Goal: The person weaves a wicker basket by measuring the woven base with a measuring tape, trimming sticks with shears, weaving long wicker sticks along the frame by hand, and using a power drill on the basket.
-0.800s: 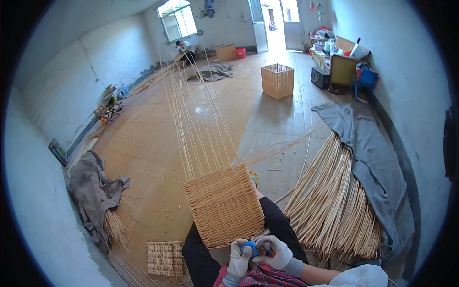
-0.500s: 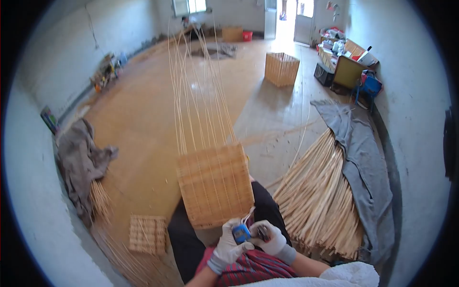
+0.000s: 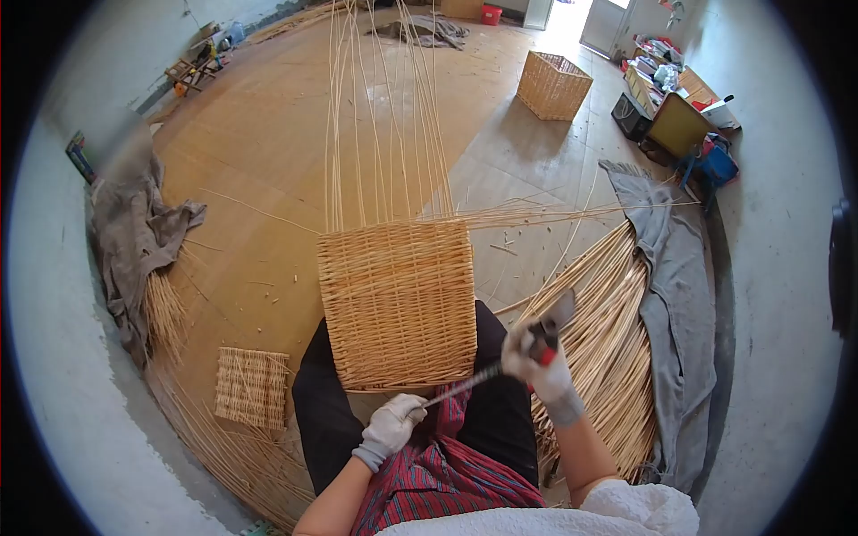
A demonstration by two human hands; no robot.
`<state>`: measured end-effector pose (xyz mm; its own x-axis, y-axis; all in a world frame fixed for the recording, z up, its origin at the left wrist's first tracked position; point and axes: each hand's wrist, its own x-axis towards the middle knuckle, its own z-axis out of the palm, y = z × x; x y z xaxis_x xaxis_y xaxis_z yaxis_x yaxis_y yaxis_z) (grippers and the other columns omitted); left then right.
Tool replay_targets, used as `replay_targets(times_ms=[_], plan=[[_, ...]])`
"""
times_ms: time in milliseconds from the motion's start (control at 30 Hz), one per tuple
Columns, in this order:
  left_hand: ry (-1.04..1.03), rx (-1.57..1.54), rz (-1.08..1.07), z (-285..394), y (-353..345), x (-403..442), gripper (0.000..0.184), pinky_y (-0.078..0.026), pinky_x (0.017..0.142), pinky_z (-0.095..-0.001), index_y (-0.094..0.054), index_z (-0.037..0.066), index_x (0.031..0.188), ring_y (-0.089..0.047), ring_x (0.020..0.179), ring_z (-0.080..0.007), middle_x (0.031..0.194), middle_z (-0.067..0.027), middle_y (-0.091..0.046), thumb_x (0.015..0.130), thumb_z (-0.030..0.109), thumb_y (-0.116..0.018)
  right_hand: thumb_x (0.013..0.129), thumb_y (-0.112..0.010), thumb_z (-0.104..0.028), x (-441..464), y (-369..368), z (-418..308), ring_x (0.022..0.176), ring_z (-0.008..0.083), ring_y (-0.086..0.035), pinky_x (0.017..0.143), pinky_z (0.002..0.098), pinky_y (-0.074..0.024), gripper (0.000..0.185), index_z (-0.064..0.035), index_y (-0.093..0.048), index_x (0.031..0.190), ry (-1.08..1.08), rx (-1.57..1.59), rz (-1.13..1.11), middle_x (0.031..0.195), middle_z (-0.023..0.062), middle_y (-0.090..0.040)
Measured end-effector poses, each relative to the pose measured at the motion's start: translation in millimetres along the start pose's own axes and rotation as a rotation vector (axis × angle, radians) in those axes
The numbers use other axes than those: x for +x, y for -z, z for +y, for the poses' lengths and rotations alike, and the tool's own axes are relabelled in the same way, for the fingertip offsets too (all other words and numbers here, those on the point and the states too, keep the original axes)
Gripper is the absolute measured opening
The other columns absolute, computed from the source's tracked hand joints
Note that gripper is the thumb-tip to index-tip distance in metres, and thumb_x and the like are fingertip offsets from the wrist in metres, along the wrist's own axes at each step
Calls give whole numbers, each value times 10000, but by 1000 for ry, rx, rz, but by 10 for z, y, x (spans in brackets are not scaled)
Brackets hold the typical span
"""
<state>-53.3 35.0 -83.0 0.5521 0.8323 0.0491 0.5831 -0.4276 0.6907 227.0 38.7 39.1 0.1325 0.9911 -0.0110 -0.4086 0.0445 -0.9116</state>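
A woven wicker panel (image 3: 398, 304) rests against my knees, with long loose canes (image 3: 384, 152) rising from its far edge. Near the panel's lower edge, my left hand (image 3: 391, 425) is closed on one end of a thin grey strip (image 3: 465, 384). The strip slants up toward my right hand (image 3: 539, 364), which is raised to the right of the panel. That hand is closed around a dark tool (image 3: 545, 335) with red parts, blurred by motion. Whether the strip belongs to the tool cannot be made out.
A small woven piece (image 3: 251, 388) lies on the floor at left, below a brown cloth (image 3: 134, 232) over canes. At right, a large cane bundle (image 3: 599, 330) lies beside a grey cloth (image 3: 675, 304). An open wicker box (image 3: 554, 87) stands farther off.
My hands have moved apart, the right one up and to the right with the dark tool. The blue object seen between them earlier no longer shows. The view has tipped downward.
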Motion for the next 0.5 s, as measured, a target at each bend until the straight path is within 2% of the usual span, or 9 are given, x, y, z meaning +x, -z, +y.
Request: replay_targets(times_ms=[67,133,167,233,300,333,367,433,500], plan=[[308,-954,7,18,-160,76,277,-532,758,-322,-653,68,1015,-644,850,-189,952,-58,-682,998,333,-573,850,-721,-55,375,26,267,632,111,-593,516,237,-412,249,-51,-572,1049,5,-138,227,817,22,-614],[425,-1043,46,55,-92,305,295,-522,686,-283,-645,60,1012,-624,760,-147,900,-46,-673,1023,331,-529,832,-723,-27,688,143,777,566,101,-569,482,243,-415,279,-65,-556,1053,-70,-264,462,716,-8,-589],[541,-1120,81,55,-31,451,319,-512,615,-244,-636,52,1010,-604,671,-105,847,-33,-663,1047,330,-485,822,-712,0,776,183,1045,544,102,-560,463,248,-414,282,-74,-543,1035,-34,-235,482,694,-9,-581],[592,-1169,110,3,5,692,333,-506,567,-253,-631,52,1008,-584,603,-107,789,-39,-648,1052,339,-467,823,-698,8,797,153,1357,553,106,-576,470,244,-423,267,-84,-535,1012,-270,-284,480,711,13,-592],[651,-1212,141,-58,57,898,348,-499,519,-262,-626,53,1006,-564,535,-108,731,-45,-633,1057,348,-449,821,-696,11,697,19,1542,568,122,-601,484,257,-449,263,-87,-528,997,-277,-252,556,706,21,-594],[655,-1226,156,-74,79,994,354,-494,497,-260,-621,48,994,-558,517,-112,714,-46,-626,1056,352,-451,819,-695,3,625,11,1556,692,151,-642,603,286,-518,285,-76,-537,1042,-252,-347,501,828,54,-620],[661,-1241,170,-88,83,1065,360,-489,476,-259,-616,44,982,-551,499,-116,696,-47,-619,1054,357,-454,819,-695,3,566,-2,1571,692,151,-642,603,286,-518,285,-76,-537,1042,-263,-350,504,828,54,-620],[655,-1301,172,-169,45,1183,371,-509,474,-278,-608,41,956,-566,496,-129,690,-59,-621,1050,367,-458,811,-700,-9,499,-61,1567,861,178,-638,784,310,-533,334,-49,-544,1104,-168,-678,450,1006,75,-612],[653,-1348,179,-204,37,1281,367,-532,471,-307,-596,45,942,-589,497,-154,689,-68,-627,1048,368,-459,816,-743,-28,527,95,1796,839,112,-626,754,281,-524,389,-58,-569,1163,-50,-739,473,903,17,-652]])
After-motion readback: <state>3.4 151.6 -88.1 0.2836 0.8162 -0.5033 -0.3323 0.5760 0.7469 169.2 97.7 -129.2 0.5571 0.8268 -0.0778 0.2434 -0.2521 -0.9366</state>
